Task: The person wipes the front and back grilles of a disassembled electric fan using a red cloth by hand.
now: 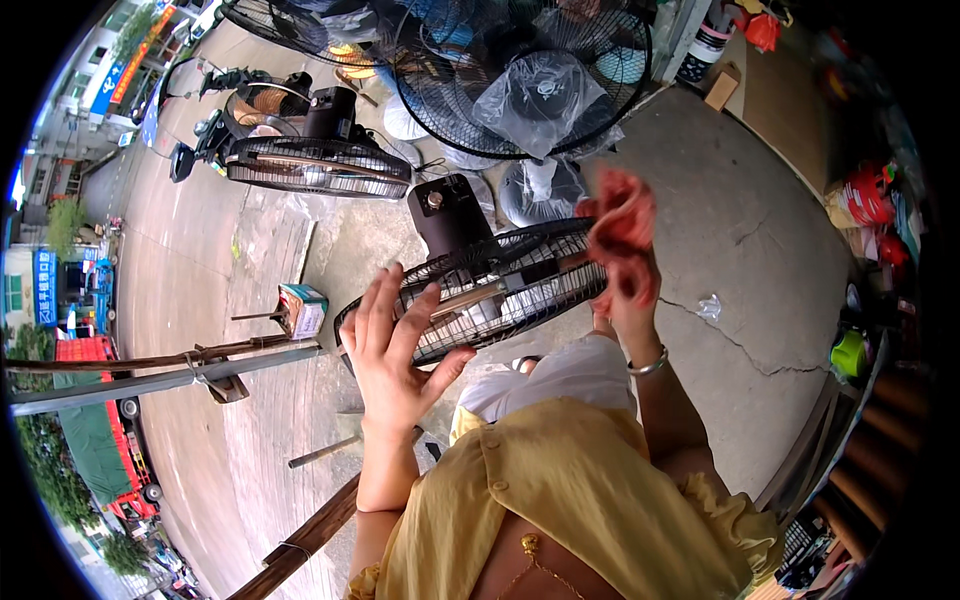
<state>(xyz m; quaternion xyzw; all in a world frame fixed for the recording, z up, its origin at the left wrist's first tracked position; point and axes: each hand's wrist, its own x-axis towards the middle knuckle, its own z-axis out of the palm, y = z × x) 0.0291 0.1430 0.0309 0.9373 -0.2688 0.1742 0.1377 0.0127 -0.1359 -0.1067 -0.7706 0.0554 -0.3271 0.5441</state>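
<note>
A black stand fan (540, 302) with a round wire cage and a dark motor housing (447, 212) stands in front of me, its cage seen nearly edge-on from above. My left hand (385, 335) lies against the cage's left side, fingers stretched and spread. A red cloth (622, 225) is bunched in my right hand (630, 290), at the cage's right edge. Some of the cloth is smeared by motion, and it hides part of the rim. A silver bracelet (650, 361) circles my right wrist.
Another black fan (320, 165) stands beyond, to the left. Large fan cages (625, 110) with plastic bags (540, 95) fill the far middle. A small box (302, 311) and a metal pole (170, 378) are at left. Red goods (868, 195) and a green item (848, 352) line the right.
</note>
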